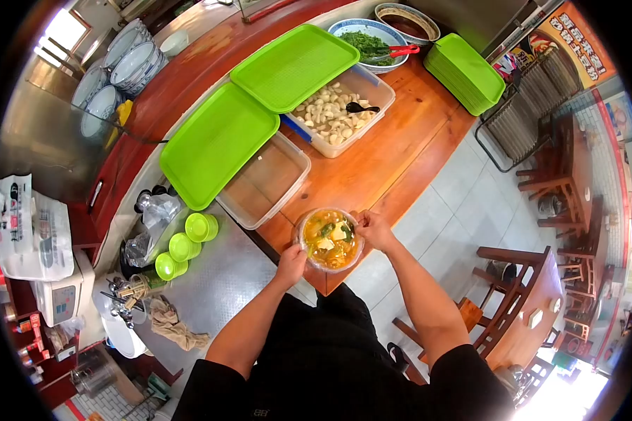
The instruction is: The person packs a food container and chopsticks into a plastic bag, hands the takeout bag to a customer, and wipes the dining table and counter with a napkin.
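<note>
A round clear plastic bowl of orange-yellow soup [330, 240], with pale tofu-like pieces and green leaves in it, is at the corner of the wooden counter [372, 186]. My left hand [291, 265] grips its rim at the lower left. On the right side, my right hand [374, 230] pinches the rim, fingers curled against it. Both hands hold the bowl roughly level; whether its base touches the wood is hidden. Just beyond it lies a clear plastic container [288, 179], partly under a green tray [221, 147].
Another green tray [295, 67] overlaps a tub of garlic cloves [330, 116] with a black spoon. Behind are a bowl of chopped greens [364, 41] with red-handled tongs and stacked green trays [463, 74]. Green cups [184, 247] and a cloth [174, 324] are on the metal surface at left.
</note>
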{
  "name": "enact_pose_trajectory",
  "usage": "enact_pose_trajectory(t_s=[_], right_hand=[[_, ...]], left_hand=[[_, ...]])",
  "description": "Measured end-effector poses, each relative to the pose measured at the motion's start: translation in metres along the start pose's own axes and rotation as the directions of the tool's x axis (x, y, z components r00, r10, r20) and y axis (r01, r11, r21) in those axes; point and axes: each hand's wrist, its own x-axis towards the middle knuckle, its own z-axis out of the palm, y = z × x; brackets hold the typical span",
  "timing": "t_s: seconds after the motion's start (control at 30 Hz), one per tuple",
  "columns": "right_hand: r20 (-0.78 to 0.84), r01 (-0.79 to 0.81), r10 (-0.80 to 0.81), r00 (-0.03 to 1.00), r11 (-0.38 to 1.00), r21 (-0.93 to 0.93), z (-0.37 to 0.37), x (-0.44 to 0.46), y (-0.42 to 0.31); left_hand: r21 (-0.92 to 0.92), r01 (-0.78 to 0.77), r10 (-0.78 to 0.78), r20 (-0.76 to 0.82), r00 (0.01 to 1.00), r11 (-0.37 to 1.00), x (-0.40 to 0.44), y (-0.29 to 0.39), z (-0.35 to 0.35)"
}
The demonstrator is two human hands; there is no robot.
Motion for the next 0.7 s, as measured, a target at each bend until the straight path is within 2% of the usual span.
enact_pose_trajectory(t_s=[0.07, 0.1, 0.2, 0.23, 0.3, 0.33, 0.4, 0.47, 0.53, 0.6, 0.7], right_hand=[[-0.027, 0.037, -0.036, 0.999, 0.998, 0.044, 0.010, 0.013, 0.008], [-0.047, -0.002, 0.001, 0.999, 1.000, -0.013, -0.033, -0.003, 0.014], [-0.064, -0.050, 0.069, 0.996, 0.962, 0.268, -0.030, 0.005, -0.004], [-0.073, -0.057, 0.079, 0.994, 0.963, 0.262, -0.033, 0.004, -0.009], [-0.111, -0.106, 0.161, 0.981, 0.914, 0.392, -0.037, 0.005, -0.017], [-0.116, -0.113, 0.167, 0.979, 0.920, 0.376, -0.042, 0.005, -0.019], [-0.143, -0.100, 0.185, 0.972, 0.881, 0.462, -0.046, 0.006, -0.020], [-0.137, -0.101, 0.192, 0.972, 0.864, 0.493, -0.051, 0.014, -0.020], [-0.155, -0.085, 0.216, 0.964, 0.804, 0.588, -0.058, 0.020, -0.021], [-0.120, -0.096, 0.206, 0.971, 0.799, 0.594, -0.068, 0.025, -0.021], [-0.083, -0.109, 0.204, 0.975, 0.777, 0.620, -0.080, 0.040, -0.018]], left_hand=[[-0.016, 0.023, -0.023, -0.042, 0.999, 1.000, 0.000, 0.011, -0.010], [-0.075, 0.029, -0.029, 0.000, 1.000, 0.997, 0.009, 0.013, 0.035], [-0.103, 0.061, -0.060, 0.020, 0.998, 0.993, 0.022, 0.023, 0.025], [-0.132, 0.050, -0.051, 0.000, 0.999, 0.990, 0.024, 0.026, 0.030], [-0.172, 0.042, -0.045, -0.013, 0.999, 0.984, 0.028, 0.029, 0.032], [-0.161, 0.026, -0.027, -0.006, 1.000, 0.987, 0.032, 0.029, 0.035], [-0.169, 0.017, -0.018, -0.003, 1.000, 0.985, 0.040, 0.027, 0.041], [-0.205, -0.053, 0.053, -0.005, 0.999, 0.977, 0.052, 0.027, 0.043], [-0.245, -0.021, 0.018, -0.016, 1.000, 0.969, 0.057, 0.036, 0.046], [-0.273, 0.014, -0.020, -0.022, 1.000, 0.962, 0.060, 0.041, 0.051], [-0.184, -0.008, -0.011, -0.104, 0.994, 0.983, 0.074, 0.040, 0.058]])
